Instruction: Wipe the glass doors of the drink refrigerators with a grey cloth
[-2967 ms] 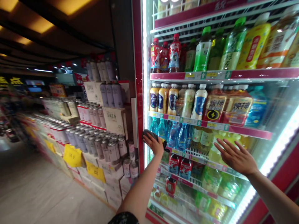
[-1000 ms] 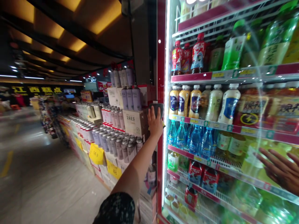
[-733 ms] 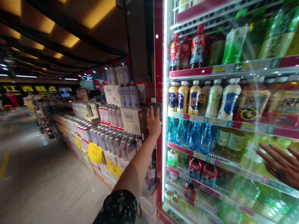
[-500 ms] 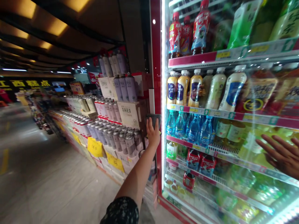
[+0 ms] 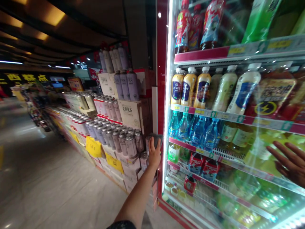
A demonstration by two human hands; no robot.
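Note:
My left hand [image 5: 154, 156] reaches forward to the red side frame [image 5: 162, 105] of a lit drinks fridge. Its fingers hold a dark grey cloth [image 5: 157, 139] against that side, and part of the cloth is hidden behind them. At the right edge of the view, my right hand [image 5: 289, 160] is spread in front of the fridge's glass door. I cannot tell whether it touches the glass. Behind the glass stand yellow drink bottles [image 5: 189, 87] and blue water bottles [image 5: 199, 132].
Left of the fridge, rows of tall cans [image 5: 128, 144] stand on boxes, close beside my left hand. A white carton [image 5: 130, 113] is stacked above them. Yellow price signs [image 5: 93, 147] hang along the front. Grey floor [image 5: 59, 190] runs along the display.
My left hand has moved down the fridge side with the cloth. My right hand stays spread at the right edge. The view has shifted slightly.

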